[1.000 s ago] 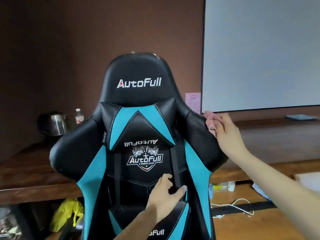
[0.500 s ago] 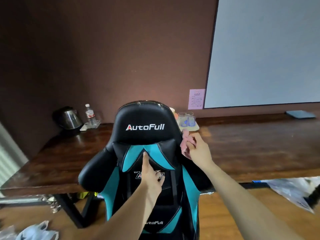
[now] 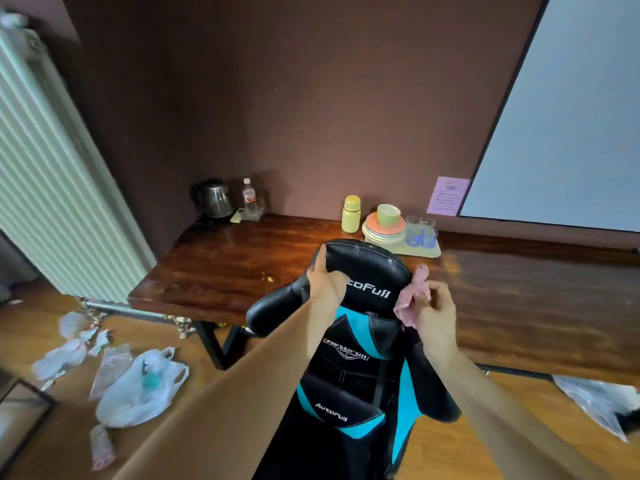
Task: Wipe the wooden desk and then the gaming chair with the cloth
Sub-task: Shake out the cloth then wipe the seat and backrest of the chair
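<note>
The black and blue gaming chair (image 3: 367,268) stands in front of the wooden desk (image 3: 221,268), its backrest facing me. My left hand (image 3: 325,282) lies on the left side of the headrest, the index finger stretched up along its edge. My right hand (image 3: 433,313) pinches a crumpled pink cloth (image 3: 410,299) against the right side of the headrest.
On the desk stand a kettle (image 3: 213,197), a water bottle (image 3: 249,197), a yellow flask (image 3: 350,213), stacked plates with a cup (image 3: 384,225) and glasses on a tray (image 3: 420,247). Plastic bags (image 3: 138,386) litter the floor left. A radiator (image 3: 52,181) lines the left wall.
My view has risen and pulled back. My left hand climbed from the lower backrest to the headrest. My right hand with the cloth moved up from the shoulder wing to the headrest's side.
</note>
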Demonstrator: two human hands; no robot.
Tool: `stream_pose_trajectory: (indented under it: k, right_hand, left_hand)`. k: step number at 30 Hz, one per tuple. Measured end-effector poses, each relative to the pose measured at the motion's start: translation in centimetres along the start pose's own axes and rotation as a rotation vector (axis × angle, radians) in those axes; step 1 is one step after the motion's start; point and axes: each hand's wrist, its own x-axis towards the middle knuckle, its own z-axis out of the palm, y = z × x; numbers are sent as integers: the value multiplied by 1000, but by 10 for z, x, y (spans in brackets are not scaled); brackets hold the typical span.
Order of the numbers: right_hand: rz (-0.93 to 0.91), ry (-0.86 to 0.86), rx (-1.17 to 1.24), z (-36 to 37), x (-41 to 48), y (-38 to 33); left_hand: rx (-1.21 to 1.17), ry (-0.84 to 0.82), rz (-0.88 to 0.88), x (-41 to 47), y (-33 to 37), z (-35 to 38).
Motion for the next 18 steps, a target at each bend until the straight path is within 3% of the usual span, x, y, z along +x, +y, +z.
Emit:
stream_pose_trajectory:
  k: [2, 6, 8, 14, 16, 18]
  right_hand:
    - [-160, 29, -88, 17, -4, -42]
    - [-491, -346, -728, 65, 0, -99]
    - [-527, -369, -908, 79, 4, -113]
    - [-462, 78, -447, 9, 18, -134]
    - [-540, 195, -413, -20, 16, -134]
    - [-590, 176, -473, -41, 9, -121]
  left_hand:
    - [29, -50, -43, -11, 4, 1]
    - [25, -230, -36, -29, 6, 3]
    - [33, -278, -29, -38, 7, 1]
    - [38, -348, -73, -37, 4, -12]
    - [48, -339, -76, -39, 4, -3]
    - [20, -321, -75, -42, 2, 15]
